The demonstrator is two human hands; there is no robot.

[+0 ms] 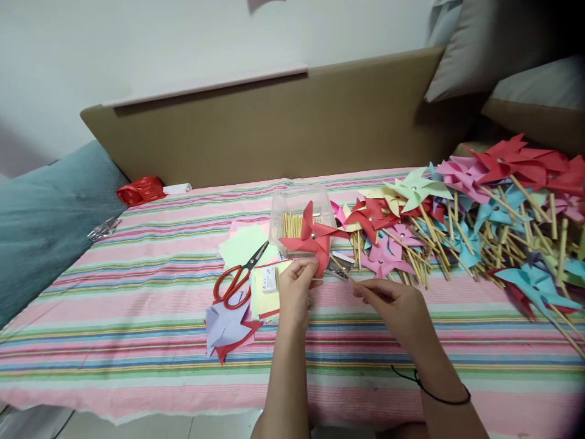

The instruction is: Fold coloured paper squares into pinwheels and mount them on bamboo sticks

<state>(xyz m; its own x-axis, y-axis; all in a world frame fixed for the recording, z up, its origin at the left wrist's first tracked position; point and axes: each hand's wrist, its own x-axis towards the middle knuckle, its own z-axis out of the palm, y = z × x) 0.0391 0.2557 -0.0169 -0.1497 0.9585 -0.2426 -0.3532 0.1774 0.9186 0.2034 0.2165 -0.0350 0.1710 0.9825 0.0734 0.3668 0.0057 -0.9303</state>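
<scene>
I see the red pinwheel [312, 239] held up just in front of the clear plastic box [299, 222], near the middle of the striped cloth [137, 317]. My left hand [295, 291] is below it, fingers pinched together on the lower edge of its paper. My right hand [395, 305] sits at three o'clock from the left, well clear of it, with fingertips closed on a thin wooden stick [342, 271] that slants up toward the pinwheel; whether the stick already meets the paper I cannot tell.

At nine o'clock from the pinwheel lie the red-handled scissors [237, 277], blades open, resting on a stack of coloured paper [242, 247]. Folded paper pieces [226, 326] lie at seven o'clock, just beside the stack. From two to three o'clock a big pile of finished pinwheels [479, 219] spreads to the cloth's right side, sticks pointing every way, its near edge close to my right hand.

The near strip of cloth at six o'clock, between my forearms and the front edge, is open. The left half is open too, out to a red bag [141, 190] at ten o'clock by the brown board [274, 128].
</scene>
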